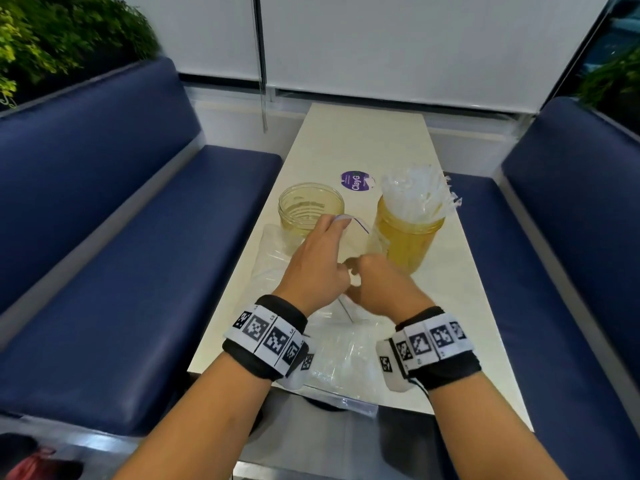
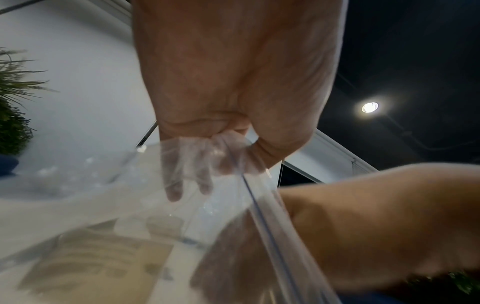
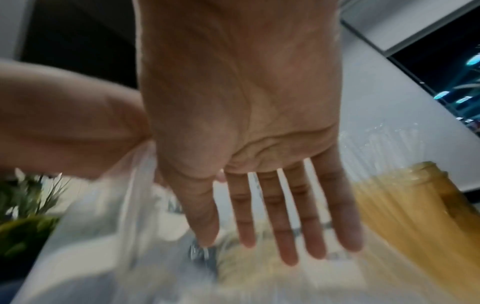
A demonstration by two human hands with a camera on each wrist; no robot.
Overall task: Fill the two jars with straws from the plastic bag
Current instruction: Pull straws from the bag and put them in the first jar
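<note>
Two yellow-tinted clear jars stand on the pale table (image 1: 349,140). The left jar (image 1: 311,206) is empty. The right jar (image 1: 408,237) (image 3: 405,197) is packed with wrapped white straws (image 1: 415,192) that stick out of its mouth. A clear zip plastic bag (image 1: 277,268) (image 2: 124,197) (image 3: 130,197) lies in front of the jars. My left hand (image 1: 322,254) (image 2: 228,86) grips the bag's rim and holds it lifted. My right hand (image 1: 375,282) (image 3: 241,123) is at the bag's mouth with fingers straight and spread, holding nothing. The bag's contents are too blurred to make out.
A round purple sticker (image 1: 355,181) lies behind the jars. Blue padded benches (image 1: 121,271) (image 1: 571,265) flank the narrow table. The bag's lower end (image 1: 343,362) reaches the table's near edge. Plants (image 1: 52,36) sit behind the left bench, and a blind cord (image 1: 263,98) hangs at the far end.
</note>
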